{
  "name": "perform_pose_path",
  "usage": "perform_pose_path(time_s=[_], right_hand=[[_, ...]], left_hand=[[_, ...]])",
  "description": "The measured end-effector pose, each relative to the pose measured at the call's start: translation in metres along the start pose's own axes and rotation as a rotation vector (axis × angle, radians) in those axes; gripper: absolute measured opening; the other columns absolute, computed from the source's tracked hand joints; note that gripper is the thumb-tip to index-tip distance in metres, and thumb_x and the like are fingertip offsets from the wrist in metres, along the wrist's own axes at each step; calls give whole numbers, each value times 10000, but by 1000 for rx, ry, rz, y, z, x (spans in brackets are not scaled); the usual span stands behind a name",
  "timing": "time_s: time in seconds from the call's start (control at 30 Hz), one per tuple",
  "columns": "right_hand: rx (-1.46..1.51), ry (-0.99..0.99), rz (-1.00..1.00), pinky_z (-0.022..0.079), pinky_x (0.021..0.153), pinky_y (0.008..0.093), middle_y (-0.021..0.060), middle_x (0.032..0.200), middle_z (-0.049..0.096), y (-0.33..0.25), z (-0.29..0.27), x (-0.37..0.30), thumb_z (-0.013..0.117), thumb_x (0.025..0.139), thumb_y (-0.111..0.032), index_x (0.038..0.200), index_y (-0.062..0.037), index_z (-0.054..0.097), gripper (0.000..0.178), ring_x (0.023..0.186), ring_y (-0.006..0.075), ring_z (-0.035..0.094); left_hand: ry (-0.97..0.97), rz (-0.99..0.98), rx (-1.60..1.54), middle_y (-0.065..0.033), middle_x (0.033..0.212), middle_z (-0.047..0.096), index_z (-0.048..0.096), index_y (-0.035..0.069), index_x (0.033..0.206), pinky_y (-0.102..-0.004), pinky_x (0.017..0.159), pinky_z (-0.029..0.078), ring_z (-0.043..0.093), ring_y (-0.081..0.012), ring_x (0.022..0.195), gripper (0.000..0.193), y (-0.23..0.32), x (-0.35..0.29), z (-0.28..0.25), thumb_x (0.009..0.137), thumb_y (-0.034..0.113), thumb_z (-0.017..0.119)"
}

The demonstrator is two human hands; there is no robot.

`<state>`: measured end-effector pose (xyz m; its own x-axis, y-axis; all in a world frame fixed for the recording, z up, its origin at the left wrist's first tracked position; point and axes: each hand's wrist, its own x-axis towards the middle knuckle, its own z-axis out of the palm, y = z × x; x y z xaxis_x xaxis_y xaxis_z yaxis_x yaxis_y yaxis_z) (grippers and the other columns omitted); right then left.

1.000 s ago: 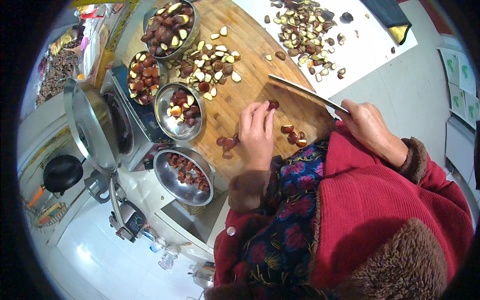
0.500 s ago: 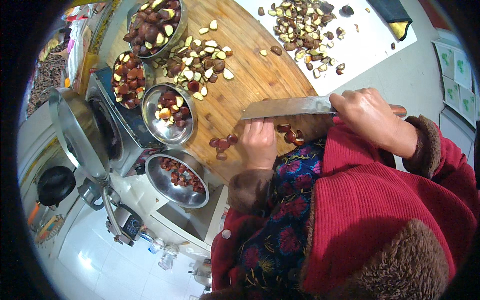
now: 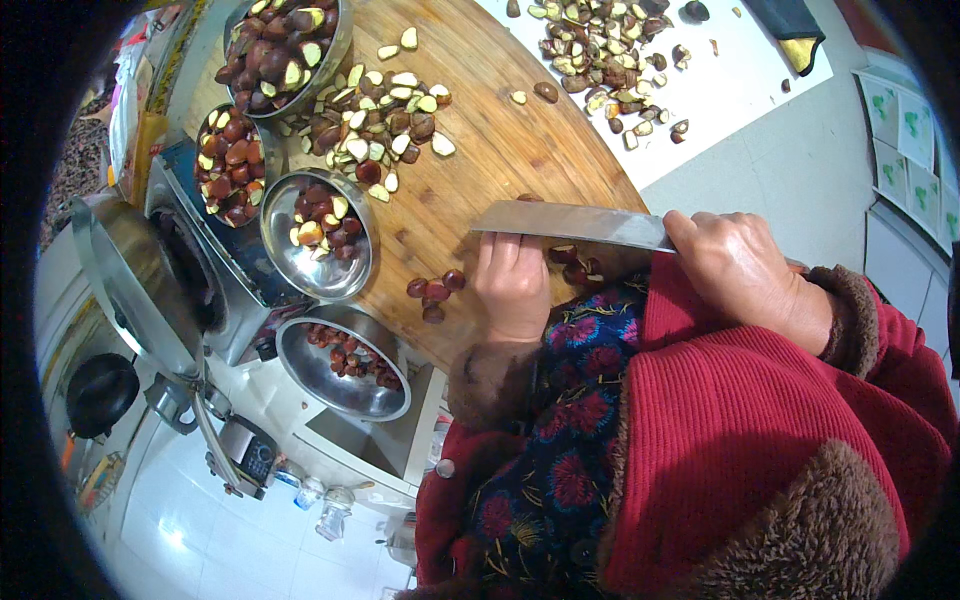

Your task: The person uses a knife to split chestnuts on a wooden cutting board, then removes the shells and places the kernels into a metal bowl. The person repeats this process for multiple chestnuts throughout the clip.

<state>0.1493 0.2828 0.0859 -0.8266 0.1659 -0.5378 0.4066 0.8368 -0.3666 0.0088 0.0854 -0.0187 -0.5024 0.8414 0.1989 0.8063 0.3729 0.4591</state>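
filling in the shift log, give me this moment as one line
right hand: holds knife | left hand: partly hidden behind knife | chestnuts: on board, in bowls

The blade of the knife (image 3: 590, 224) covers the fingertips of the left hand (image 3: 514, 298); what they touch cannot be told. The right hand (image 3: 742, 265) hides most of the knife's handle. 1 chestnut (image 3: 529, 197) shows only partly past the blade, and the half-covered cluster of chestnuts (image 3: 574, 271) near the near edge of the wooden board (image 3: 500, 150) defies counting. The picture's upper edge cuts off the bowl (image 3: 346, 42) at the board's far left corner.
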Motion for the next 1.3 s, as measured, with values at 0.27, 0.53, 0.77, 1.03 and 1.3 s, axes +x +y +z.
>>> perform_pose_path(time_s=[0.27, 0.53, 0.77, 1.03, 1.3], right_hand=[[-9, -124, 76, 572, 623, 458, 198, 722, 668, -8, -12, 10, 595, 820, -91, 898, 4, 599, 123, 681, 379, 693], [40, -2, -51, 580, 641, 442, 194, 757, 692, -4, 35, 60, 617, 793, -76, 839, -3, 642, 89, 713, 362, 708], [21, 49, -77, 583, 640, 447, 203, 761, 693, -19, 22, 61, 623, 768, -66, 801, 1, 686, 98, 716, 363, 712], [-41, -52, 66, 582, 645, 456, 229, 763, 688, -13, 21, 14, 630, 757, -64, 782, 6, 692, 97, 716, 380, 707], [43, 176, -51, 568, 632, 476, 237, 746, 678, -45, 52, 79, 619, 778, -69, 776, -2, 660, 78, 697, 394, 695]], left_hand=[[-45, -24, 12, -107, 1089, 661, 707, 10, 1043, -372, 863, 545, 640, -330, 1000, 297, 3, 4, -6, 761, 31, 617], [42, -52, -30, -112, 785, 552, 611, 34, 761, -420, 663, 481, 560, -318, 742, 123, -1, 6, -3, 701, -62, 660], [91, -41, -49, -112, 750, 501, 547, 36, 701, -419, 645, 463, 532, -318, 723, 148, -5, 8, -6, 699, -43, 672], [94, -25, -56, -112, 766, 516, 563, 43, 710, -416, 649, 481, 553, -321, 744, 136, 3, -13, 2, 678, -45, 662], [49, -57, -65, -77, 979, 633, 707, 56, 967, -362, 804, 528, 622, -296, 918, 216, 6, -17, 1, 766, 17, 638]])
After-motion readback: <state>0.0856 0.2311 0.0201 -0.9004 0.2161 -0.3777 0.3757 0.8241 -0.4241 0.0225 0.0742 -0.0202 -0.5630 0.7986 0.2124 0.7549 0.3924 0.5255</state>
